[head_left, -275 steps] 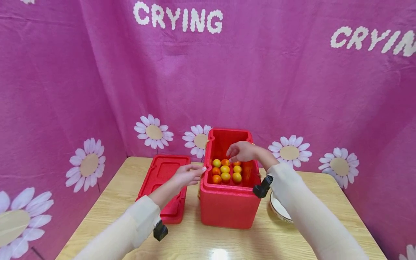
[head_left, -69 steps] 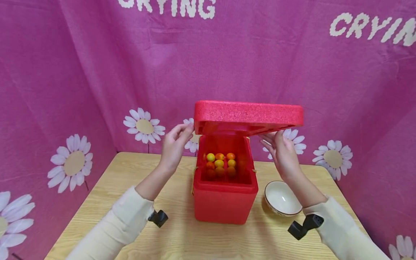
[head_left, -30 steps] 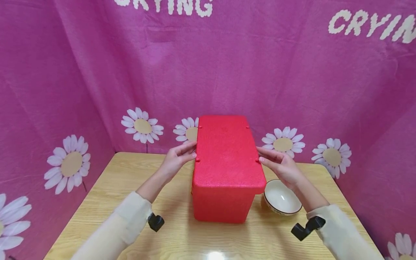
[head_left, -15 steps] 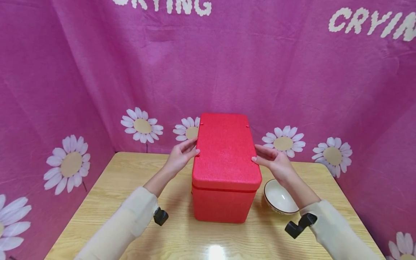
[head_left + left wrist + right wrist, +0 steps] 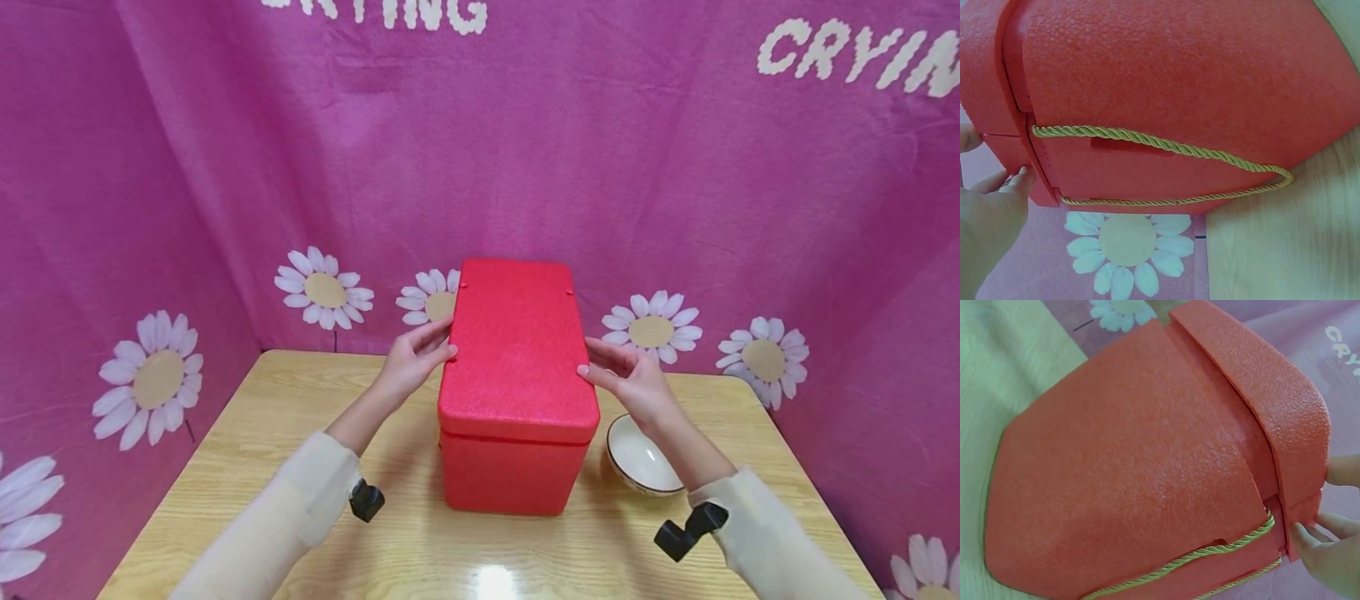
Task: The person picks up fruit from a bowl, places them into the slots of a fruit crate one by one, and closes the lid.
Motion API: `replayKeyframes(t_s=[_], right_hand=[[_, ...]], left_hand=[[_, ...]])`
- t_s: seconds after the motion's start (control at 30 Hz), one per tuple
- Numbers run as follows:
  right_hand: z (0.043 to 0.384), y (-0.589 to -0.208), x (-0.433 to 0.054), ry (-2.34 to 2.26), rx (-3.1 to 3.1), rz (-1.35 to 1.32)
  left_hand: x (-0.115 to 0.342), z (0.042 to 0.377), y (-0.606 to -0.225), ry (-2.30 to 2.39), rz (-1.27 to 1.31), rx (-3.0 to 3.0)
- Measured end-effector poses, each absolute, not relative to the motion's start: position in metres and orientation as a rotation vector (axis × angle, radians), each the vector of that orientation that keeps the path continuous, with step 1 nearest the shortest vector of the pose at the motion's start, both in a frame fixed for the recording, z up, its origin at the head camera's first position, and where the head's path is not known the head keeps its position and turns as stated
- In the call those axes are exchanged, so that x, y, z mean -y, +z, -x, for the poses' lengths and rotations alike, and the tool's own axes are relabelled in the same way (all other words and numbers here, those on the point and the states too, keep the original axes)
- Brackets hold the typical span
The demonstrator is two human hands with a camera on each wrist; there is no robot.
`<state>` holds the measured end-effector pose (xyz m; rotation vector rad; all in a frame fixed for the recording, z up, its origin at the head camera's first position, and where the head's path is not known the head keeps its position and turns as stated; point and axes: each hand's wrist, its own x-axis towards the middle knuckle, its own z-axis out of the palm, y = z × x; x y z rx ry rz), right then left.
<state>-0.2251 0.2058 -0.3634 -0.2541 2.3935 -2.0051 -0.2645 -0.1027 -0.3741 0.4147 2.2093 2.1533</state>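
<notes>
A red foam box (image 5: 513, 479) stands on the table with its red lid (image 5: 517, 350) on top. The lid hides the inside of the box. My left hand (image 5: 405, 367) pinches the lid's left edge, thumb near the top. On the opposite edge, my right hand (image 5: 637, 387) grips the lid the same way. A dark seam runs between lid and box at the front, and the right wrist view shows a gap there. A twisted gold rope handle (image 5: 1179, 147) hangs on the left side; another rope handle (image 5: 1179, 565) is on the right side.
A white bowl with a dark rim (image 5: 641, 454) stands right of the box, partly behind my right forearm. The wooden table (image 5: 405, 542) meets a pink-purple curtain (image 5: 525, 167) with daisies close behind the box.
The lid, first on the table at left, was lifted over the box and lowered, covering the small red and yellow fruits. In the last second it shifted slightly left; both hands still hold it.
</notes>
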Motion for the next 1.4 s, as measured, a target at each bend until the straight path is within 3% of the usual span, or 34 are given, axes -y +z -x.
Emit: replayKeyframes(t_s=[0.7, 0.87, 1.07, 1.4], right_hand=[[0.228, -0.351, -0.208, -1.703, -2.676, 0.376], [0.224, -0.337, -0.210, -1.560, -2.703, 0.635], [0.223, -0.326, -0.204, -1.327, -2.681, 1.014], [0.227, -0.323, -0.196, -0.945, -2.859, 1.175]], left_hand=[[0.115, 0.264, -0.366, 1.937, -0.633, -2.462], [0.117, 0.251, -0.341, 1.643, -0.752, -2.609], [0.111, 0.242, -0.316, 1.113, -1.075, -2.658], [0.106, 0.244, -0.316, 0.747, -1.286, -2.682]])
